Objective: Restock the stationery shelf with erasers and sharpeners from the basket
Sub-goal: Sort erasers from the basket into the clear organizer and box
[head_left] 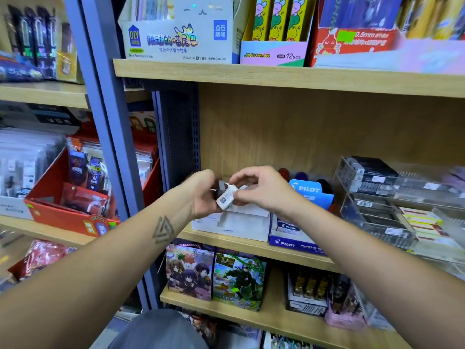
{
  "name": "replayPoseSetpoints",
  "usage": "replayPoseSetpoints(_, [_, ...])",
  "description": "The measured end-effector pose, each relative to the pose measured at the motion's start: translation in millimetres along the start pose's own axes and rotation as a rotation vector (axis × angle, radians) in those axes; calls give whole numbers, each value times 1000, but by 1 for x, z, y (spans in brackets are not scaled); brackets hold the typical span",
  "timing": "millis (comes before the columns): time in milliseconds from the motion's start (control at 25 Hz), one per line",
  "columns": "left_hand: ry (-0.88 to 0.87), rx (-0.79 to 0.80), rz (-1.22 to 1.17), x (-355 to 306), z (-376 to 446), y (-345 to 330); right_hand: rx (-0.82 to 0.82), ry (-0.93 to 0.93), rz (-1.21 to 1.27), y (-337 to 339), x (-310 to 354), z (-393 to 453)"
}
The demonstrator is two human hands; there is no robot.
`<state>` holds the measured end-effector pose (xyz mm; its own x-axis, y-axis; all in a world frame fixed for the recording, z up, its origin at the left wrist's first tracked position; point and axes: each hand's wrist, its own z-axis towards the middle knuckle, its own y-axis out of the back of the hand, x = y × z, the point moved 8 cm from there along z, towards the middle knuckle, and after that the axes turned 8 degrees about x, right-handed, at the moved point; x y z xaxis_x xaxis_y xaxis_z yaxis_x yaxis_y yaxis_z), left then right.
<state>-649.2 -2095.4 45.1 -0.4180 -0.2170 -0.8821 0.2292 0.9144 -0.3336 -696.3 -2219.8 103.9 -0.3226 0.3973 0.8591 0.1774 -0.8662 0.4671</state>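
Both my hands meet above a white open display box on the middle wooden shelf. My left hand curls round a small bunch of items, a dark grey one showing at the top. My right hand pinches a white eraser with a small blue label, held tilted between the two hands. The basket is out of view.
A blue Pilot eraser box stands right of the white box, with clear acrylic trays further right. The shelf above holds pen boxes. Illustrated boxes stand on the shelf below. A red carton sits at the left.
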Motion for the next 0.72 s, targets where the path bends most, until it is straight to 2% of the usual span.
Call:
replayPoseSetpoints(80, [54, 9, 43, 2, -5, 1, 8, -103, 173, 10, -12, -5])
replayPoseSetpoints(200, [91, 80, 95, 1, -12, -2, 30, -147, 207, 15, -20, -10])
replayPoseSetpoints(360, [17, 104, 161, -4, -16, -1, 41, -132, 1, 18, -19, -9])
replayPoseSetpoints(480, [-74, 31, 252, -12, -16, 8, 42, -146, -184, 21, -17, -6])
replayPoseSetpoints(600, [-130, -74, 415, -19, -15, 20, 61, -219, -483, 20, -17, -6])
replayPoseSetpoints(720, [-205, -50, 532, -24, -19, 8, 83, -260, -543, 20, -17, -10])
